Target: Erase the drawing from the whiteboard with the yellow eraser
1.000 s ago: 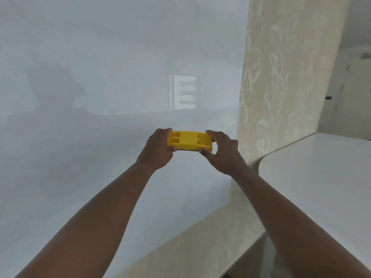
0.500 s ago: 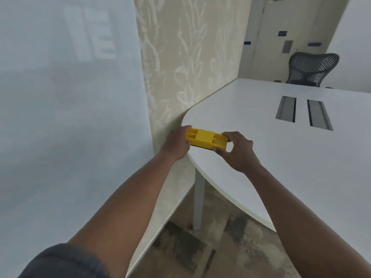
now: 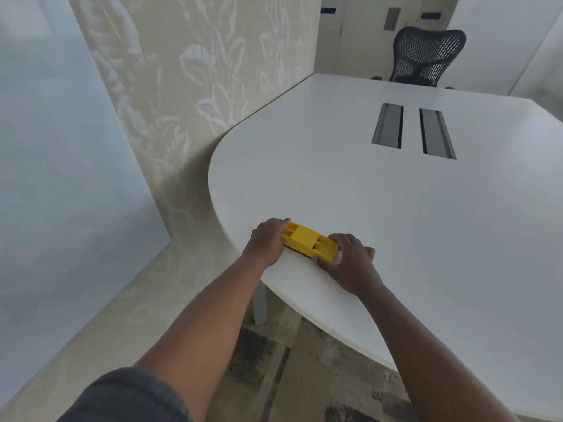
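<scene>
Grey sleeve (image 3: 128,397) at the bottom left, our left forearm running up from it, right forearm coming in from the bottom right. Patchy dark floor (image 3: 274,370) shows between the arms, under the table's near edge.

Both our hands are on the yellow eraser (image 3: 307,241). Left hand (image 3: 265,242) is closed round its left end, fingers over the top. Right hand (image 3: 350,258) grips the right end, thumb on the near side, fingers over the far side. Firm two-handed hold, nothing loose.

Eraser sits at the near rounded corner of the white table (image 3: 396,214), long side roughly parallel to the near edge, tilted slightly down to the right. Its dark underside looks to be touching the tabletop; can't be sure it's fully down. Ribbed plastic top faces up.

One white table leg (image 3: 260,303) is visible below that corner.

Whiteboard (image 3: 54,166) fills the left side, well apart from the eraser. We see no marks on the visible part.

Beige leaf-pattern wall (image 3: 195,74) stands between whiteboard and table.

Further out, two dark cable slots (image 3: 412,129) sit side by side mid-table. Black mesh chair (image 3: 426,56) at the far edge, pale doors (image 3: 393,19) behind it.
</scene>
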### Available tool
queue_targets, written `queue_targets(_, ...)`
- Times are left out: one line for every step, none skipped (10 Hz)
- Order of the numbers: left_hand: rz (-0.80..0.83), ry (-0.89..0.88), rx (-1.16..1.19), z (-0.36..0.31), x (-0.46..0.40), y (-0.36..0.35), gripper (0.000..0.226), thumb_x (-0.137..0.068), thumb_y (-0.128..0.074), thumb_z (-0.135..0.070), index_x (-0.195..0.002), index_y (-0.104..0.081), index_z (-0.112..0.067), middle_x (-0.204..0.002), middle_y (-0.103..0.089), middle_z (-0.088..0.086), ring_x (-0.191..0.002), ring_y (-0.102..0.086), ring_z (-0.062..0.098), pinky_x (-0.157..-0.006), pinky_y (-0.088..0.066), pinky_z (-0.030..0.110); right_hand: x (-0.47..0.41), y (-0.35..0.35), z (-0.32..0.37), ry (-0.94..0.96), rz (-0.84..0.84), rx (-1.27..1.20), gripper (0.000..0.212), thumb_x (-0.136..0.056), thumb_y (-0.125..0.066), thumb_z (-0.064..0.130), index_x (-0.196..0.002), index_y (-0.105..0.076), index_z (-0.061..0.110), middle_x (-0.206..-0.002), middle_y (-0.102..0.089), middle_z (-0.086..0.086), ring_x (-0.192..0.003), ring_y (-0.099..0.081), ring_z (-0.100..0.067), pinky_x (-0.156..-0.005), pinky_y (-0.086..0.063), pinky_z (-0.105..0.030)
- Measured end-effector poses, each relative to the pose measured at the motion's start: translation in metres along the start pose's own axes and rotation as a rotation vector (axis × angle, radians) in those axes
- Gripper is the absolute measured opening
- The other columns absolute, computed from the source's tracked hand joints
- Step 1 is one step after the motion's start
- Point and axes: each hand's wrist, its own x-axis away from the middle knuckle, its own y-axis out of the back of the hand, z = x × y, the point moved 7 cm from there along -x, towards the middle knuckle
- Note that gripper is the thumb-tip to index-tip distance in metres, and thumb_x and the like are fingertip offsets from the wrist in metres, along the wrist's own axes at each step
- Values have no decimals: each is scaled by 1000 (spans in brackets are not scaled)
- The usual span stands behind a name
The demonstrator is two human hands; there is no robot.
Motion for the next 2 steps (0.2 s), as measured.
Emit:
queue_targets(1,-9,6,-1,-2,-4,61,-99,-48,0,-156,-36,-15,-157,-43,13,-145,-40,31,-120,-33,43,-1,-2,-4,1,0,20,58,-83,-65,60,-129,-49,28,-126,-54,4,-118,-49,-18,-94,-21,-31)
queue_targets(-45,8,32,2,4,6,64,-95,-47,6,-155,-37,-11,-156,-45,12,-142,-43,31,-119,-35,41,-5,5,8,31,-36,97,65,-84,-62,63,-135,-47,26,-133,-52,2,-124,-45,-20,-97,-24,-37)
